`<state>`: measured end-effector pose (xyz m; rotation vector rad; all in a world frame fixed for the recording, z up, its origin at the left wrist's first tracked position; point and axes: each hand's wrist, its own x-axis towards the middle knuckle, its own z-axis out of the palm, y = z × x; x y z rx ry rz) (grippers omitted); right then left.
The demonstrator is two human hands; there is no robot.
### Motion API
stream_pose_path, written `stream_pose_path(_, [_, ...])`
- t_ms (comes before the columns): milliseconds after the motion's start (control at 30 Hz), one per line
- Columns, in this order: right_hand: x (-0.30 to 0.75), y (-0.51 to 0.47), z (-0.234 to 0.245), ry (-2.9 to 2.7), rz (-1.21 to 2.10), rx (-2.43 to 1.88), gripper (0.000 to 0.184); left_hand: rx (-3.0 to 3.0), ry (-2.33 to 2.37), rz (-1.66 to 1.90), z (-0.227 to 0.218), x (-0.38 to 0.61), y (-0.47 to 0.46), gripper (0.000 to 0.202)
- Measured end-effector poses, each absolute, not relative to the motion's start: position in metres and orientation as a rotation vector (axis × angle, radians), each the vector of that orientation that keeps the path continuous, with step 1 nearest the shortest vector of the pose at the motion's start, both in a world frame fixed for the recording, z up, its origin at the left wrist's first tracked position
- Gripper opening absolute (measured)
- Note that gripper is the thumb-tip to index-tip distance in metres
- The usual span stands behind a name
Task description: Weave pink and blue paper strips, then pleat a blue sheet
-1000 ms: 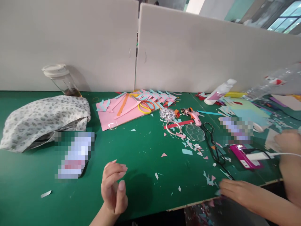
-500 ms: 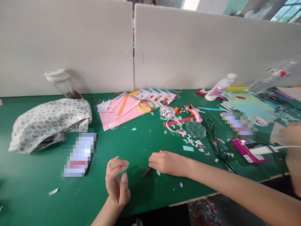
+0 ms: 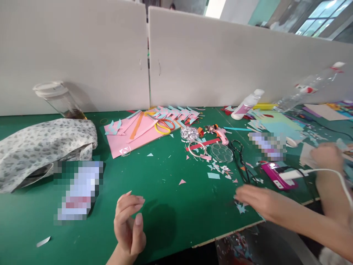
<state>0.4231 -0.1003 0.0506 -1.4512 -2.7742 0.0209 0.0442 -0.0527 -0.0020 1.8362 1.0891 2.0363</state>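
Note:
My left hand [image 3: 129,225] hovers upright just above the green table [image 3: 165,221] near its front edge, fingers loosely curled and apart, with nothing in it. My right hand [image 3: 257,201] lies flat and a bit blurred on the table to the right, fingers stretched over small paper scraps [image 3: 240,208] beside the table's edge. It holds nothing that I can see. A black cord [image 3: 242,165] runs just beyond it.
Another person's hand [image 3: 328,157] works at the far right by a magenta device [image 3: 275,176] with a white cable. Pink paper [image 3: 132,136], scissors [image 3: 163,125], a glue gun [image 3: 219,133], bottles, a spotted cloth bag [image 3: 41,147] and a jar [image 3: 56,99] lie before white partitions.
My right hand slid from the table's middle to the right, toward the edge, over the scraps. The red strip near it is gone from view. My left hand stayed put.

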Motion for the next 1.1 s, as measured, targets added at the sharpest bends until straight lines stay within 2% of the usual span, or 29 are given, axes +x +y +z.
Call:
stream_pose_path(100, [0.413, -0.035, 0.052, -2.7, 0.03, -1.488, 0.032, 1.864, 1.12, 1.961, -0.004, 0.042, -0.053, 0.014])
stream_pose_path(233, [0.39, 0.028, 0.039, -2.659, -0.012, -1.527, 0.028, 1.934, 1.173, 1.831, -0.008, 0.038, -0.054, 0.014])
stream_pose_path(767, [0.39, 0.096, -0.002, -2.479, -0.08, -1.669, 0.015, 1.994, 1.144, 1.814, -0.007, 0.041, -0.049, 0.016])
stream_pose_path(933, [0.4, 0.076, 0.005, -2.623, 0.015, -1.479, 0.027, 1.962, 1.145, 1.804, -0.009, 0.039, -0.052, 0.017])
stream_pose_path(1100, [0.422, -0.011, 0.018, -2.724, 0.054, -1.364, 0.033, 1.985, 1.127, 1.814, -0.008, 0.039, -0.053, 0.017])
